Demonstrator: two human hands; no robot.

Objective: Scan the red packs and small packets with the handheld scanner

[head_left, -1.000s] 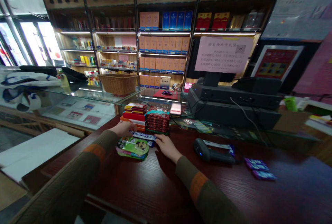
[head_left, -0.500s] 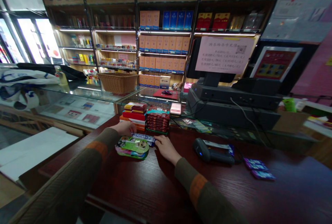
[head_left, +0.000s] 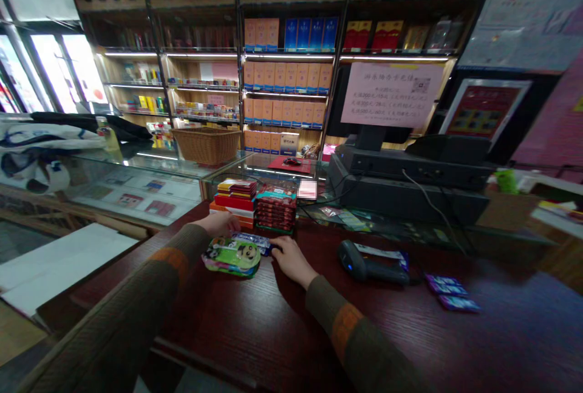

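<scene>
Small blue-and-white packets (head_left: 253,240) lie on the dark red-brown counter between my two hands. My left hand (head_left: 221,223), fingers bent, is at their left end, its fingertips partly hidden. At the right end my right hand (head_left: 292,260) has its fingers closed on the packets' edge. Just in front lie green panda-print packages (head_left: 234,257), stacked flat and overlapping the packets' near side. Behind my left hand stand stacked red and orange boxes (head_left: 235,201). Beside these is a pile of red-brown snack packs (head_left: 276,206).
A barcode scanner (head_left: 371,265) rests to the right on another packet. Purple packets (head_left: 452,293) lie farther right. Behind are a monitor (head_left: 387,98) with a paper sign, a cash drawer unit (head_left: 405,198) with cables, and a wicker basket (head_left: 207,145) on the glass display case.
Hands, packets and packages stay almost in place. The view has shifted very slightly, and my left fingers have moved only a little.
</scene>
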